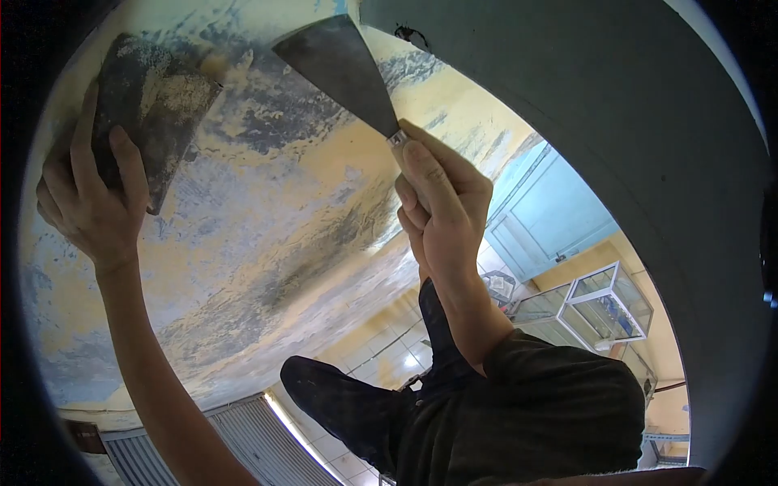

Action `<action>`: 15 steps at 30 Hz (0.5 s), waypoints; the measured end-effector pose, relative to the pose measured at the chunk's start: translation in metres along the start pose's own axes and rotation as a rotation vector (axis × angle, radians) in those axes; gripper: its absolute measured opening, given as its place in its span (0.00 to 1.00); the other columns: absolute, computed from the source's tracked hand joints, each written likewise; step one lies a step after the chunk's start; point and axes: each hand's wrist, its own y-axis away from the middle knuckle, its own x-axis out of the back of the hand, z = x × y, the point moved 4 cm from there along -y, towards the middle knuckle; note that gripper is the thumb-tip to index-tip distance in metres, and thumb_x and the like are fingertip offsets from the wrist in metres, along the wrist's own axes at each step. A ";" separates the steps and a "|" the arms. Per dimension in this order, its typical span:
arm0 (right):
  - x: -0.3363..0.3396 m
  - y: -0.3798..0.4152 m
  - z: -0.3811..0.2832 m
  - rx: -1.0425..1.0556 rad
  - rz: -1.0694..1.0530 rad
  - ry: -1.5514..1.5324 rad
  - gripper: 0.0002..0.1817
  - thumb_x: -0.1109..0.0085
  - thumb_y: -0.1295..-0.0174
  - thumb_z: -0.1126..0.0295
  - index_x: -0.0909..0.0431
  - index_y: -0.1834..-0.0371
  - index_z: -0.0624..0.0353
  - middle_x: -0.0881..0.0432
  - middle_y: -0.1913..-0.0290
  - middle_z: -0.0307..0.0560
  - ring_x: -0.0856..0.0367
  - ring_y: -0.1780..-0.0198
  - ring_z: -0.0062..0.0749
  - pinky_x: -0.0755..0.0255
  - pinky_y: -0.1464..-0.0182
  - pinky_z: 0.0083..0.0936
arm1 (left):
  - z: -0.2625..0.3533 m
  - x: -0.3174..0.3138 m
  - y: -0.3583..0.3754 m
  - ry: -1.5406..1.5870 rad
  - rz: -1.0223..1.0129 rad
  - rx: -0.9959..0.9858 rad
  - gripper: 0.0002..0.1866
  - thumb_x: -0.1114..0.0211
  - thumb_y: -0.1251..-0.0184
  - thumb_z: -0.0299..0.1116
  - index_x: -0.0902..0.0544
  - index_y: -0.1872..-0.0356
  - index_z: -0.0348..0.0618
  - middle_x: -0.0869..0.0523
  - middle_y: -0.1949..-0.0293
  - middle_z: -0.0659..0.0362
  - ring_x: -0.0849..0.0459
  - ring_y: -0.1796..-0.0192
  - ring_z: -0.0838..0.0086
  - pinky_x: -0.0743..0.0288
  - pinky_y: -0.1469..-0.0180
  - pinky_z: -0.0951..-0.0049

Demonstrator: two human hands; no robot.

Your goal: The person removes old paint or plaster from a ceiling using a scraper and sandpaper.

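My right hand [444,193] is closed around the handle of a putty knife [344,73], with the thumb laid along the handle near the ferrule. Its wide, dull grey blade points up and left, in front of the patchy wall [267,194]. My left hand [101,198] grips a dark flat plate [174,101] by its left side, fingers behind and around the edge. Crusty beige residue covers part of the plate's upper face. The putty knife and the plate are apart, the blade to the plate's right.
Yellow, white and blue-grey patches of worn coating mark the wall. A dark grey surface [616,105] curves along the upper right. Below lie a light blue door [559,215], glass display cases [608,304], a corrugated shutter [251,437] and a tiled floor [389,356]. My legs [348,405] hang above the floor.
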 end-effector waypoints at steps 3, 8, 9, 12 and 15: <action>0.006 0.006 0.006 -0.019 -0.034 0.032 0.17 0.41 0.28 0.73 0.22 0.42 0.74 0.25 0.78 0.34 0.39 0.83 0.08 0.52 0.84 0.11 | 0.005 0.007 -0.008 0.004 0.012 0.030 0.18 0.40 0.29 0.50 0.14 0.44 0.61 0.18 0.63 0.66 0.23 0.66 0.78 0.31 0.61 0.74; 0.002 -0.003 0.000 0.006 -0.026 -0.022 0.17 0.40 0.29 0.72 0.21 0.42 0.74 0.24 0.76 0.35 0.38 0.82 0.08 0.50 0.84 0.10 | 0.004 0.003 0.001 -0.017 -0.028 0.025 0.18 0.41 0.29 0.50 0.13 0.44 0.61 0.17 0.63 0.66 0.23 0.66 0.78 0.31 0.61 0.74; 0.004 -0.002 0.002 -0.009 -0.036 0.002 0.17 0.40 0.29 0.72 0.21 0.42 0.74 0.24 0.77 0.35 0.38 0.82 0.08 0.50 0.84 0.11 | 0.002 0.003 0.000 -0.042 -0.035 0.018 0.18 0.41 0.29 0.50 0.13 0.45 0.61 0.17 0.63 0.66 0.22 0.66 0.78 0.31 0.61 0.74; 0.007 0.002 0.004 -0.021 -0.053 0.022 0.17 0.40 0.29 0.72 0.21 0.42 0.73 0.25 0.77 0.35 0.38 0.82 0.08 0.50 0.84 0.11 | 0.004 0.007 -0.007 -0.037 -0.023 -0.012 0.18 0.40 0.29 0.51 0.13 0.45 0.60 0.17 0.63 0.65 0.21 0.65 0.77 0.31 0.61 0.74; 0.006 0.007 0.001 -0.031 -0.039 0.011 0.17 0.41 0.28 0.72 0.21 0.42 0.72 0.25 0.78 0.34 0.38 0.82 0.08 0.51 0.84 0.11 | -0.002 -0.002 0.005 -0.057 -0.048 -0.002 0.18 0.40 0.30 0.51 0.13 0.46 0.59 0.15 0.61 0.63 0.21 0.64 0.77 0.30 0.60 0.74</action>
